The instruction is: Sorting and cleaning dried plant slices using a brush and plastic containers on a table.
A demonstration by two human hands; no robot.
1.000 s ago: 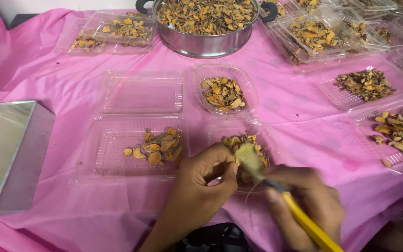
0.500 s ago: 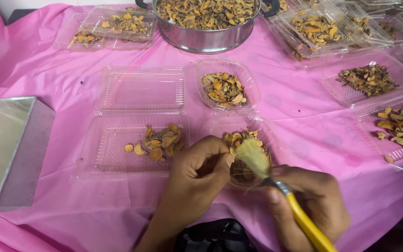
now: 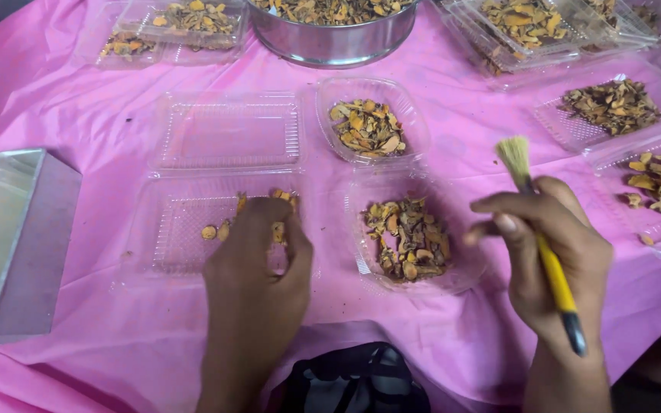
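Left hand (image 3: 258, 260) reaches into the open clear clamshell (image 3: 170, 237) at lower centre-left; fingers curl down over a few orange-brown dried pieces (image 3: 216, 229) on its ribbed floor; whether a piece is actually pinched cannot be told, since the fingertips are hidden under the knuckles.

Right hand (image 3: 552, 260), lower right, is clenched round a brush (image 3: 545, 245) with a yellow handle; pale bristles point up toward the top of the frame, clear of everything; dark handle end sticks out below the wrist.

Between the hands: a round clear tub (image 3: 415, 237) of darker dried pieces; above it a second tub (image 3: 369, 126) with brighter orange slices; upper left of that, the clamshell's lid half (image 3: 227, 130), bare. Steel bowl (image 3: 330, 30) at top centre, heaped with the same material. More filled trays along the top and right edges; metal box (image 3: 9, 237) at left edge; all on a pink cloth (image 3: 101, 115).

Judgement: the step in hand looks like the pick or set-down half of a brush-and-sort cycle, with the brush idle and raised. The next move would call for a firm fingertip pinch on one small piece, lifted clear of its neighbours, then brought to meet the bristles mid-frame; the thin clamshell may slide or flex under the hand.
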